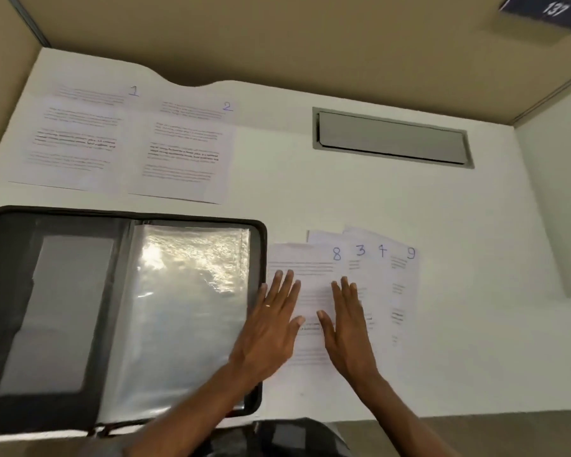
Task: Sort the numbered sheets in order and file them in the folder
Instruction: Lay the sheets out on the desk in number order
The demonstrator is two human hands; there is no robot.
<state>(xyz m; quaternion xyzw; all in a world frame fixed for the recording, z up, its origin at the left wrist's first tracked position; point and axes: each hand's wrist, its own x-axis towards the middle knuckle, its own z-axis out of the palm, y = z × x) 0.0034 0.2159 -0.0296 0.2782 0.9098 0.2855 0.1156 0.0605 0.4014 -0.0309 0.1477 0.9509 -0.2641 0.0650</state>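
Observation:
An open black zip folder [20, 222] with clear plastic sleeves [185, 298] lies at the desk's front left. Sheet 1 [76, 140] and sheet 2 [185, 153] lie side by side at the back left. To the right of the folder a fanned stack shows sheet 8 [310, 268] on top, then the edges of sheet 3 [360, 255], sheet 4 [381, 258] and sheet 9 [406, 285]. My left hand [274, 321] lies flat with straight fingers on sheet 8's left part, over the folder's edge. My right hand [346, 328] presses flat on sheet 8's right side.
A grey cable-slot cover [393, 140] is set into the white desk [459, 225] at the back right. Beige partition walls [277, 37] close the desk in at the back and sides. A dark label reading 137 [548, 11] hangs at the top right.

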